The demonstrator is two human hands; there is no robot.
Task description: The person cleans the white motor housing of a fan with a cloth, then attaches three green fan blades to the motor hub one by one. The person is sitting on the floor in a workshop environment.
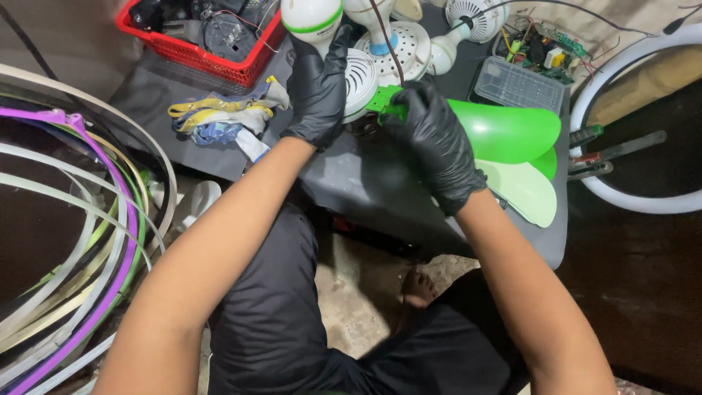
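Both my hands wear black gloves. My left hand (320, 88) wraps around a white round fan motor housing (360, 79) with slotted vents, at the near edge of the dark table (351, 183). My right hand (431, 135) grips the hub end of a bright green fan blade (504, 132), pressed against that housing. A paler green blade (523, 192) lies under it on the table. A dark cable (385, 40) runs down between my hands.
A red basket (219, 62) of parts stands at the back left, crumpled cloth gloves (219, 121) beside it. White fan bodies (395, 36), a circuit board (545, 47) and a clear lid (515, 84) lie behind. Coloured hoops (88, 219) lean left; a white ring (621, 117) sits right.
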